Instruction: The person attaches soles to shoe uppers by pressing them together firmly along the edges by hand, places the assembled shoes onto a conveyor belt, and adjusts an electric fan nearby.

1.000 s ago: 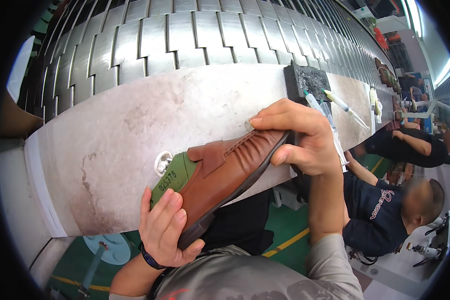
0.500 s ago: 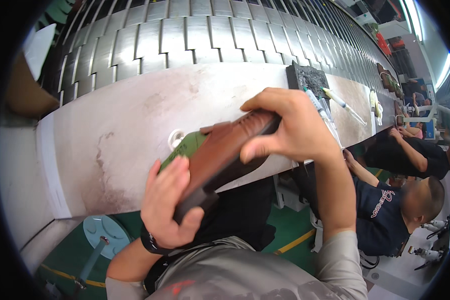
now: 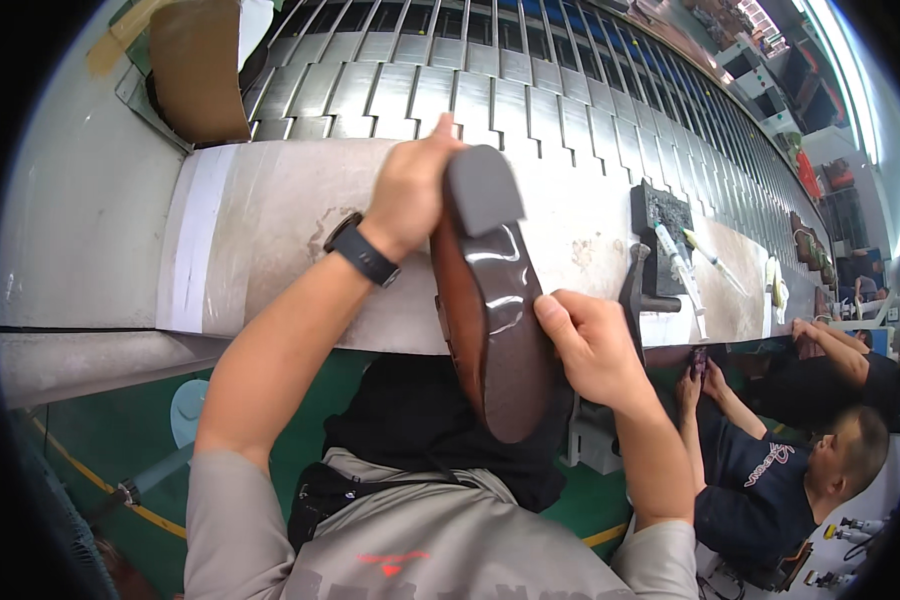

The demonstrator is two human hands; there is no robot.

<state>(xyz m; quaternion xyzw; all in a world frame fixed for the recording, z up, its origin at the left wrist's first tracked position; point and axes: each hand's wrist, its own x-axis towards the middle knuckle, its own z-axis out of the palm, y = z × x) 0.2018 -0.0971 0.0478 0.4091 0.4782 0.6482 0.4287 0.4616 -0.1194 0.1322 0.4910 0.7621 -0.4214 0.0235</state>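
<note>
I hold a brown leather shoe (image 3: 495,310) sole-up over the front edge of the pale worktable (image 3: 270,250), its grey heel block pointing away from me and its toe toward my lap. My left hand (image 3: 410,195), with a black watch on the wrist, grips the heel end from the left. My right hand (image 3: 590,345) clasps the shoe's right side near the middle, thumb lying on the glossy brown sole. The upper faces down and is mostly hidden.
A slatted metal conveyor (image 3: 530,90) runs behind the table. A black metal stand (image 3: 638,290), a dark block (image 3: 662,215) and white tubes (image 3: 675,265) lie on the table to the right. A seated person (image 3: 790,470) works at my right. A brown box (image 3: 195,70) stands at far left.
The shoe has been turned over from upper-up to sole-up. My left hand moved from the near end to the far heel end, and my right hand came down to the shoe's side.
</note>
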